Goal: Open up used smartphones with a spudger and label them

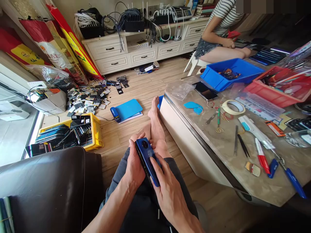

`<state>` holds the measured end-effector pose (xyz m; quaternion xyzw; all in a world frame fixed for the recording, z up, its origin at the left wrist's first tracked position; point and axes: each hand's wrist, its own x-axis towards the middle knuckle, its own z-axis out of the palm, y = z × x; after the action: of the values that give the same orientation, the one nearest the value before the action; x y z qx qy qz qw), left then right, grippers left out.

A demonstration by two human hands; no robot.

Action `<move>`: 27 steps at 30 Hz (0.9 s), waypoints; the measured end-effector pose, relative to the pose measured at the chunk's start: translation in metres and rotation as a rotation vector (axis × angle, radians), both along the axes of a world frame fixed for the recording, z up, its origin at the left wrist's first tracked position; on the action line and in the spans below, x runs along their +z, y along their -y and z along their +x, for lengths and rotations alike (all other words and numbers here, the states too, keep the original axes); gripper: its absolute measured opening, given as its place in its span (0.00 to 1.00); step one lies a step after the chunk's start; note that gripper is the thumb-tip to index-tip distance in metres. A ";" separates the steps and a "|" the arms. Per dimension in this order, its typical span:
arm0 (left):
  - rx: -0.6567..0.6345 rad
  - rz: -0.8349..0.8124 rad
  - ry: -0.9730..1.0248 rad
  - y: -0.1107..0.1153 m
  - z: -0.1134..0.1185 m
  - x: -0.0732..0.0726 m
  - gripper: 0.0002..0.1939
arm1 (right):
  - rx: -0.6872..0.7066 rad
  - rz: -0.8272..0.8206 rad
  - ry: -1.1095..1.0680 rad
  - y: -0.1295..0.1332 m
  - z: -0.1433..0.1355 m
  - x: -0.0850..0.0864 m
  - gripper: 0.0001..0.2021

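Above my lap is a blue smartphone [150,161], its glossy back cover facing up with a round dark camera ring near the far end. My left hand [134,165] grips it along the left side, thumb by the far corner. A dark gap or edge shows between the cover and the phone body on that side. My right hand [167,186] is on the near right part, with fingers lying across the cover and the thumb at the near end. What lies under the phone is hidden.
A table [216,145] at right holds a blue bin [209,76], a red bin [264,94], masking tape [233,107], tweezers [243,145] and a marker [262,155]. Left are a yellow crate [97,132] of phone parts and a sofa arm [48,181]. Another person [218,35] sits beyond.
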<state>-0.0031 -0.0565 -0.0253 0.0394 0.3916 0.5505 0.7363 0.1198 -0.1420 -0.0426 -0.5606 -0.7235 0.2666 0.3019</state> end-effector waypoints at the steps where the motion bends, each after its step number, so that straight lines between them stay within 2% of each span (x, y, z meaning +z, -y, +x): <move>1: -0.003 0.001 -0.017 -0.001 -0.001 0.002 0.32 | 0.034 -0.003 0.017 0.000 -0.001 0.000 0.35; 5: -0.046 -0.017 -0.012 -0.001 -0.007 0.004 0.31 | 0.121 -0.057 0.019 0.002 0.002 -0.001 0.40; 12: -0.095 -0.107 0.004 0.002 -0.009 -0.002 0.27 | 0.241 -0.165 -0.018 0.002 0.018 -0.003 0.47; 17: -0.123 -0.104 0.010 0.005 -0.006 0.002 0.31 | 0.244 -0.182 -0.097 0.005 0.022 -0.002 0.42; 20: -0.136 -0.043 -0.047 0.007 -0.006 0.006 0.26 | 0.151 -0.201 -0.238 0.007 0.020 -0.002 0.36; 22: -0.136 -0.023 -0.091 0.008 -0.006 0.007 0.23 | 0.008 -0.261 -0.330 0.007 0.019 -0.003 0.31; 25: -0.153 -0.051 -0.055 0.007 -0.008 0.008 0.23 | -0.186 -0.453 -0.449 0.005 0.017 -0.001 0.26; 27: -0.148 -0.043 -0.002 0.006 -0.008 0.009 0.21 | -0.189 -0.622 -0.512 0.004 0.016 0.002 0.25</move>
<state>-0.0109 -0.0626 -0.0160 0.0529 0.4002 0.4860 0.7751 0.1354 -0.1465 -0.0409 -0.6047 -0.4553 0.5743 0.3117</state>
